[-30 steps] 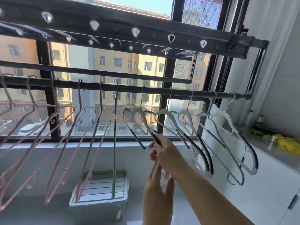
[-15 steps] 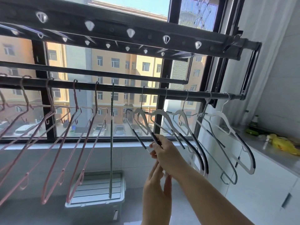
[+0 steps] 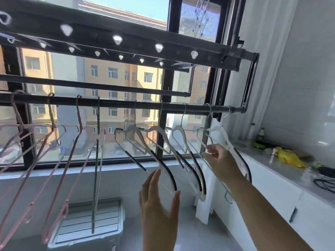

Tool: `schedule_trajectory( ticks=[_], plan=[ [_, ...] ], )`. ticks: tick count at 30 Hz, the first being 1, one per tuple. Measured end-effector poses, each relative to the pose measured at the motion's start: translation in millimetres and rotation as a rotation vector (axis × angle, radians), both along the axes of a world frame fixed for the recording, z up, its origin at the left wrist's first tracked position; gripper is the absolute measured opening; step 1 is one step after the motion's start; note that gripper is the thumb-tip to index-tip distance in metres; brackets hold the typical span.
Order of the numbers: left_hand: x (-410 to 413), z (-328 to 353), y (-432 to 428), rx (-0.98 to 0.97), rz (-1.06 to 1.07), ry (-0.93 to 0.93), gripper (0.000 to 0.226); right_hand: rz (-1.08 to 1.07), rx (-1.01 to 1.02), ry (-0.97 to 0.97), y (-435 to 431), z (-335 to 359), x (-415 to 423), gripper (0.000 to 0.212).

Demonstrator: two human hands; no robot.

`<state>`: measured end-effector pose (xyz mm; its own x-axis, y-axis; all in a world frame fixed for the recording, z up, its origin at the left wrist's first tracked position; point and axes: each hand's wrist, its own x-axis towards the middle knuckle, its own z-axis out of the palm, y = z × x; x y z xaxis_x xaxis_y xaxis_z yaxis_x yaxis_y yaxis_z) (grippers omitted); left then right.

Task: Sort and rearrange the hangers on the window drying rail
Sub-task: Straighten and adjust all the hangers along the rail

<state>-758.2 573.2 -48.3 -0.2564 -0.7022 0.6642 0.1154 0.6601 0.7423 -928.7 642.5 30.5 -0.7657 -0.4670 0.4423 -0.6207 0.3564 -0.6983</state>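
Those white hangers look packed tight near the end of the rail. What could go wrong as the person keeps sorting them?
The white hangers overlap closely, so pulling the one pinched by the right hand could snag a neighbour and drag it along the rail. The last hook sits near the rail's end by the bracket, so a jolt might knock it off. The open left hand could bump a hanger tip and set the row swinging.

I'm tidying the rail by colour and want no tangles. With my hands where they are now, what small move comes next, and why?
Probably slide the white plastic hanger pinched in your right hand along the dark metal rail to even the gaps. Your left hand is open beside the next white hanger with the black grip strip, so it could steady that one.
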Motion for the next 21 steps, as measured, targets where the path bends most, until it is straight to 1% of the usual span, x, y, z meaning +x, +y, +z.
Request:
schedule_trajectory(
  ticks=[4,6,7,9,12,15,21],
  plan=[
    [-7,8,0,0.023,-0.019,-0.060,0.072,0.148,0.099,-0.214,-25,-1,3,0.039],
    [-8,8,-1,0.025,-0.020,-0.079,0.073,0.198,0.072,-0.344,-37,-2,4,0.039],
    [-9,7,-1,0.022,-0.021,-0.087,0.074,0.211,0.042,-0.373,-41,-4,3,0.039],
    [-10,6,-2,0.025,-0.027,-0.103,0.075,0.201,0.004,-0.348,-46,-8,1,0.038],
    [-12,5,-2,0.035,-0.036,-0.124,0.076,0.161,-0.039,-0.298,-45,-12,-4,0.042],
    [-15,5,0,0.029,-0.049,-0.136,0.077,0.138,-0.103,-0.320,-42,-14,-10,0.042],
    [-19,4,4,0.012,-0.044,-0.132,0.077,0.139,-0.109,-0.308,-37,-13,-13,0.042]
  ],
)
